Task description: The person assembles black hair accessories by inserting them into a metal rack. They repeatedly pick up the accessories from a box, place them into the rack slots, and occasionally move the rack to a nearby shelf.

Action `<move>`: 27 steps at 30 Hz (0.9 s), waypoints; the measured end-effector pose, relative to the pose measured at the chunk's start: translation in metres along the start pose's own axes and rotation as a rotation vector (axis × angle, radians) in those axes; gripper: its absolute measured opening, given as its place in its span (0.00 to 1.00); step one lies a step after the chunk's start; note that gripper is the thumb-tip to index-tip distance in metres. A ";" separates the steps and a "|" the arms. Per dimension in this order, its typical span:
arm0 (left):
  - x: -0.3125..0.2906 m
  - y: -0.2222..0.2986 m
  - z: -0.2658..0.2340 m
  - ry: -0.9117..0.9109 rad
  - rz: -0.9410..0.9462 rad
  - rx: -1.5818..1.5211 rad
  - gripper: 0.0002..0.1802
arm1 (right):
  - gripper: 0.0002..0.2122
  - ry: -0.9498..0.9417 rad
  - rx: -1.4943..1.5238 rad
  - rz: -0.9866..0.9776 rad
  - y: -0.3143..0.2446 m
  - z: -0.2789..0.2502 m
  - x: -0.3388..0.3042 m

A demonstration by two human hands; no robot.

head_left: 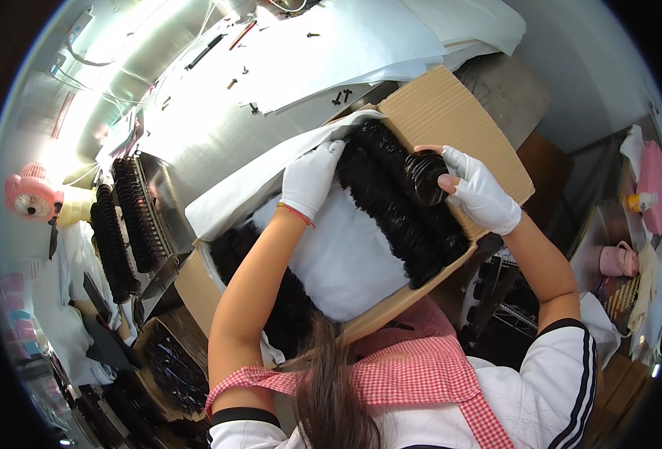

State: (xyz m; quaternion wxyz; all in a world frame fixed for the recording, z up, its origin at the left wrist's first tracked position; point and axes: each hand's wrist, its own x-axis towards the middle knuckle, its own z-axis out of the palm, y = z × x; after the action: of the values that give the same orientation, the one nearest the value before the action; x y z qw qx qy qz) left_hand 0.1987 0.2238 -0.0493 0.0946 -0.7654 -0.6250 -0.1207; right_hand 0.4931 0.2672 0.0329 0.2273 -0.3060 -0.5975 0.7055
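In front of me a cardboard box [462,112], lined with a white sheet [248,179], holds rows of thin black ring-like pieces [380,206] packed closely together. My right hand [481,191], in a white glove with bare fingertips, grips a short stack of glossy black round pieces [425,178] above the right-hand row. Over the far part of the box, my gloved left hand [312,176] has its fingers closed by the liner and the end of a black row. What those fingers hold, if anything, is hidden. Whitish sheeting [338,254] covers the box's middle.
Behind the box, a metal table [204,127] bears white paper sheets [346,45], pens and several small screws. To the left are racks of black pieces [132,213] and a pink fan [33,191]. A pink cup [617,260] stands on the right-hand shelf.
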 end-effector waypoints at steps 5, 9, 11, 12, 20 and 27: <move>0.005 0.002 0.002 0.004 -0.005 0.017 0.11 | 0.36 -0.044 -0.054 -0.017 -0.013 -0.013 0.017; 0.007 0.006 0.001 0.015 -0.049 0.012 0.09 | 0.33 -0.061 -0.132 -0.056 -0.022 -0.017 0.031; 0.007 0.008 -0.002 0.131 -0.040 -0.038 0.08 | 0.32 -0.056 -0.189 -0.093 -0.023 -0.017 0.042; 0.006 0.008 -0.003 0.150 -0.042 -0.048 0.08 | 0.32 -0.077 -0.163 -0.114 -0.023 -0.017 0.048; 0.001 0.010 -0.015 0.178 -0.091 -0.239 0.17 | 0.23 -0.169 -0.114 -0.157 -0.018 -0.009 0.102; -0.009 0.024 -0.007 0.097 -0.550 -1.022 0.20 | 0.24 -0.184 -0.638 -0.530 0.011 0.023 0.142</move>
State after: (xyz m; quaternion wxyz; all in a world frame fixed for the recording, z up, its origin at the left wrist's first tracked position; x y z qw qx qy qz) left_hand 0.2200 0.2081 -0.0449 -0.2931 -0.5173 -0.6581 -0.4618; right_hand 0.3769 0.3468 0.0013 0.2404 -0.1322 -0.8618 0.4266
